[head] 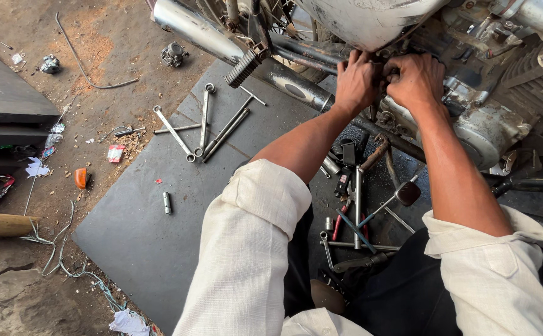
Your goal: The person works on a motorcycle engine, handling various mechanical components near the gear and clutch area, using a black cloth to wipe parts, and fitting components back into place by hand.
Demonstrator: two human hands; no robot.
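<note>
Both hands, left hand [356,79] and right hand [416,78], have fingers curled tight on a part at the grimy silver motorcycle engine casing [483,127], above the exhaust pipe [284,74]. Part still mounted; long steel spanners [206,124] lie unused on the grey floor slab [140,230].

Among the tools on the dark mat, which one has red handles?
The pliers between the person's arms, in the tool pile below the engine. The wrenches further left are all bare grey metal.

Both arms outstretched; left hand [357,79], right hand [416,78] side by side, fingers curled.
</note>
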